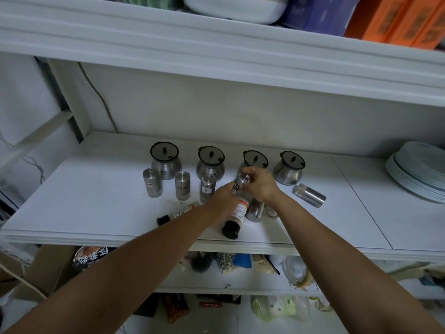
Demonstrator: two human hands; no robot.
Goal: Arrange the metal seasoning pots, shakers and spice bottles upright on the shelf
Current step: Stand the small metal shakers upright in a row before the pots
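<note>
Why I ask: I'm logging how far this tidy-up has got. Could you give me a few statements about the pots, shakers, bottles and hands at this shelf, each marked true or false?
1. Four metal seasoning pots stand in a row at the back of the shelf. True.
2. Every metal shaker stands upright. False: one shaker lies on its side by the rightmost pot.
3. The left hand and right hand both hold one small container. True.
4. The black-capped spice bottle stands upright. False: the spice bottle lies on its side near the front edge.
5. The stack of plates sits at the shelf's left end. False: the plates are at the right end.
</note>
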